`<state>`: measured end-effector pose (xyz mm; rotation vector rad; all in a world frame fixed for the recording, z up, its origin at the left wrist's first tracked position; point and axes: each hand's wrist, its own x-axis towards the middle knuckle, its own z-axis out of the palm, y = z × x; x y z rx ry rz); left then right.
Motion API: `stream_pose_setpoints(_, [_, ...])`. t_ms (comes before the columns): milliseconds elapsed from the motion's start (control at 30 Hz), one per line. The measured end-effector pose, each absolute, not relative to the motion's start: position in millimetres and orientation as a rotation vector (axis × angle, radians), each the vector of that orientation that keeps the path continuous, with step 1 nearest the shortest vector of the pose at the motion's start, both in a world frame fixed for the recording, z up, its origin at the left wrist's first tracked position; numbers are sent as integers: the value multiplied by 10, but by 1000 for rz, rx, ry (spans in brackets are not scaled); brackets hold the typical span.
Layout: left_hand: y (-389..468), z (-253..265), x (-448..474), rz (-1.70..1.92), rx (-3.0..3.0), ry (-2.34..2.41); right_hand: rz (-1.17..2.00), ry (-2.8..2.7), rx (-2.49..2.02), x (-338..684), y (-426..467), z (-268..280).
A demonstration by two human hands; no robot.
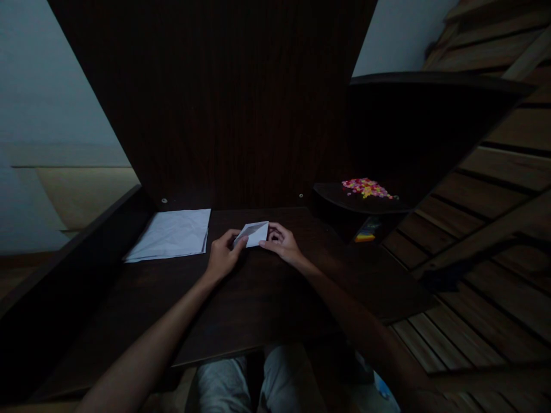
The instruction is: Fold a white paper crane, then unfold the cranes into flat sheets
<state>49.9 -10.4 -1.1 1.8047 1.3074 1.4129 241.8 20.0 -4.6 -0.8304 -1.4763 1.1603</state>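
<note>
Nearest: our grey-trousered legs (224,381), under front edge of dark brown wooden desk (245,312). Over desktop: our left hand (222,253) and right hand (284,246), thumbs and fingers pinching opposite sides of small folded white paper (259,232), which we hold between them. Beyond left hand: flat stack of white paper sheets (172,234). Farther, at right: heap of small pink, red and yellow pieces (368,187) on dark rounded corner shelf (333,196). Behind desktop: upright dark wood panel (232,103).

Paper (257,233) ctr, sheets (174,232) L, pile (367,187) on shelf (333,195) R
</note>
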Motion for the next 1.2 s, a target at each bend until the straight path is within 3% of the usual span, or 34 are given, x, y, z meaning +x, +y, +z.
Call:
stream_pose_setpoints(133, [-65, -14, 503, 1405, 1500, 1168, 1048, -1491, -846, 2404, 205, -44])
stream_pose_setpoints(300, [-91, 9, 541, 1325, 1320, 1048, 1225, -1448, -803, 2394, 230, -83])
stream_pose_setpoints(1200, [-42, -42, 518, 1203, 1324, 989, 1471, -1386, -822, 2393, 227, -120])
